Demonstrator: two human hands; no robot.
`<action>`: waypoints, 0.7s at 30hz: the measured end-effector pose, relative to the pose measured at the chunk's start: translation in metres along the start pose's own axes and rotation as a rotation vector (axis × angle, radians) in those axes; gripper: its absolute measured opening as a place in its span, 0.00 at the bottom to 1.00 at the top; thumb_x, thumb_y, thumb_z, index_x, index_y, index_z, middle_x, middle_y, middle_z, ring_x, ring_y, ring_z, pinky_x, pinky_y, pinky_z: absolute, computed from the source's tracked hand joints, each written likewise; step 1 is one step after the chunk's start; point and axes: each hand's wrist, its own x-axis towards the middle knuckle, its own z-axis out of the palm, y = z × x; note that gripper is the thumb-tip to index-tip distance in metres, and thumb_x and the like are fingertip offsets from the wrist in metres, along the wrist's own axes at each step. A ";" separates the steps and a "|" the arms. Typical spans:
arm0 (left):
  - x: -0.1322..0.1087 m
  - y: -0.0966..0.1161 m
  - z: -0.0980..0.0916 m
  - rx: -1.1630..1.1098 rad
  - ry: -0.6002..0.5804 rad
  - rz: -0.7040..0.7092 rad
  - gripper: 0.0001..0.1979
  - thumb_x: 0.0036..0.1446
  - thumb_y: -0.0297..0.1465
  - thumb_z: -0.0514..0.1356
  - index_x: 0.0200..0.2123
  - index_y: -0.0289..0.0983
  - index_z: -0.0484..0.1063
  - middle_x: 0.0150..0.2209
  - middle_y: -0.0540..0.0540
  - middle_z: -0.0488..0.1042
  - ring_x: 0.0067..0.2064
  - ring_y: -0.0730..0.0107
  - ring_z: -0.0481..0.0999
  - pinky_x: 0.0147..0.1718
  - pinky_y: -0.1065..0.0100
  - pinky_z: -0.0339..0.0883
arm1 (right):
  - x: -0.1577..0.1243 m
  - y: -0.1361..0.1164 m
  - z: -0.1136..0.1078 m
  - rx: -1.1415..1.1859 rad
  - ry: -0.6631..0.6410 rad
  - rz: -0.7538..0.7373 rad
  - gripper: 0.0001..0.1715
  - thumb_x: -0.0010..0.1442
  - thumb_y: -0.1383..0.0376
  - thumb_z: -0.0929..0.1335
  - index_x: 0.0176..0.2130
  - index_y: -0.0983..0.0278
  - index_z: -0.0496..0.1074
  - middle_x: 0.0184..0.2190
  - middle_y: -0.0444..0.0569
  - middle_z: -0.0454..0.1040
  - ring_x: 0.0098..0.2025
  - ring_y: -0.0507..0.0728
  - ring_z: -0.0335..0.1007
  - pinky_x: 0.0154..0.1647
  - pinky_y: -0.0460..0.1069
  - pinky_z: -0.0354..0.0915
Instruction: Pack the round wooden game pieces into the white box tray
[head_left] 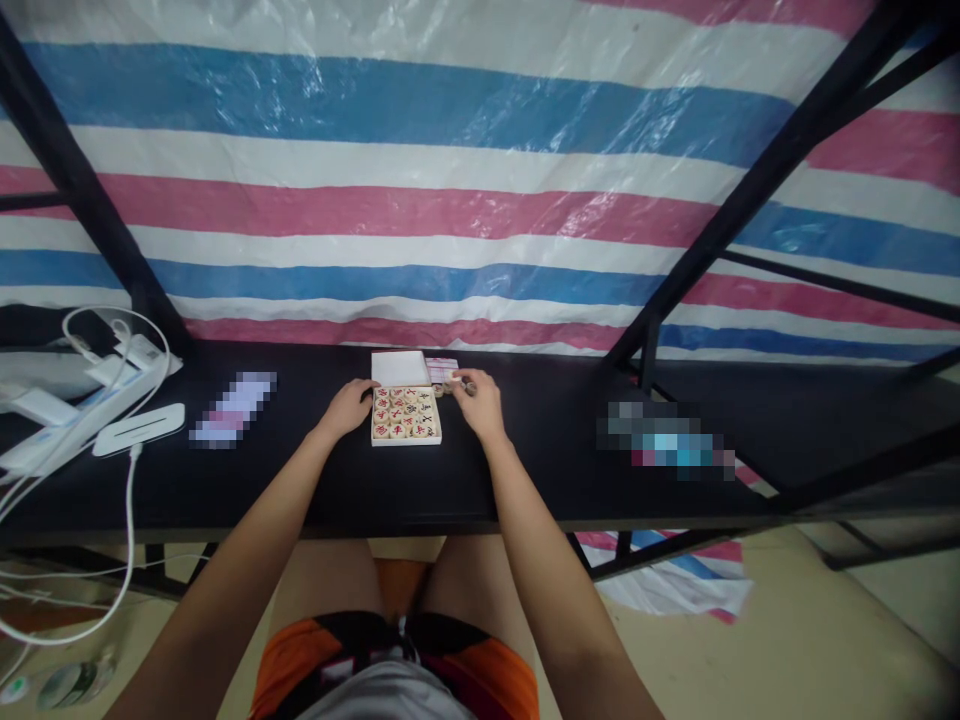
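Observation:
A small white box (406, 441) sits on the black desk, packed with round Chinese chess pieces (397, 410) bearing red and black characters. My left hand (351, 406) is at the box's upper left corner, its bent fingers on the edge. Behind the box lies an open white lid (399, 368), next to a folded paper (441, 370) with pink lines. My right hand (481, 402) is just beyond the box's right side, thumb and finger pinched on a chess piece (455, 378). A few loose pieces by the paper are partly hidden by these fingers.
A blurred-out phone-like object (234, 410) lies to the left. Farther left are a white charging pad (141, 429), a power strip (82, 415) and tangled cables. A pixelated item (667, 435) is on the right. Black metal bars (720, 230) and striped plastic sheeting (420, 210) enclose the desk.

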 end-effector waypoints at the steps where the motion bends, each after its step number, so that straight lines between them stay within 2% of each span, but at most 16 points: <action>1: 0.000 0.000 0.000 0.001 -0.002 0.001 0.19 0.56 0.25 0.51 0.49 0.35 0.71 0.47 0.41 0.73 0.50 0.61 0.71 0.52 0.62 0.63 | 0.001 0.007 -0.004 -0.085 0.067 0.082 0.11 0.57 0.63 0.64 0.39 0.63 0.73 0.38 0.52 0.73 0.41 0.58 0.65 0.44 0.51 0.59; 4: 0.000 0.000 0.000 0.005 -0.003 -0.007 0.19 0.56 0.24 0.51 0.49 0.35 0.71 0.47 0.42 0.73 0.50 0.61 0.71 0.52 0.62 0.63 | 0.002 0.025 -0.015 -0.312 0.184 0.337 0.12 0.57 0.64 0.63 0.39 0.63 0.73 0.39 0.54 0.72 0.40 0.60 0.64 0.41 0.52 0.58; 6: -0.001 0.000 0.000 0.001 -0.002 -0.014 0.19 0.56 0.24 0.51 0.49 0.36 0.71 0.48 0.42 0.73 0.50 0.61 0.71 0.52 0.62 0.63 | 0.001 0.032 -0.018 -0.403 0.180 0.457 0.12 0.57 0.65 0.63 0.40 0.62 0.74 0.40 0.54 0.72 0.41 0.61 0.65 0.40 0.52 0.58; 8: -0.001 0.001 0.000 -0.003 -0.003 -0.015 0.19 0.56 0.25 0.51 0.49 0.36 0.71 0.48 0.41 0.72 0.50 0.60 0.71 0.52 0.62 0.63 | -0.001 0.034 -0.018 -0.455 0.125 0.516 0.12 0.57 0.65 0.63 0.40 0.62 0.74 0.40 0.55 0.72 0.41 0.61 0.65 0.39 0.52 0.58; 13: -0.001 0.001 0.000 -0.007 0.002 -0.008 0.19 0.56 0.25 0.51 0.49 0.36 0.71 0.48 0.41 0.73 0.50 0.61 0.71 0.53 0.62 0.62 | -0.001 0.034 -0.014 -0.505 -0.013 0.502 0.15 0.59 0.64 0.63 0.43 0.61 0.74 0.40 0.55 0.73 0.43 0.62 0.66 0.42 0.54 0.59; 21: -0.001 0.000 0.001 -0.014 -0.002 -0.005 0.18 0.56 0.25 0.51 0.49 0.36 0.71 0.47 0.42 0.73 0.50 0.61 0.72 0.52 0.63 0.63 | -0.002 0.033 -0.005 -0.504 -0.130 0.385 0.18 0.58 0.59 0.65 0.47 0.61 0.72 0.46 0.56 0.71 0.47 0.62 0.65 0.46 0.54 0.59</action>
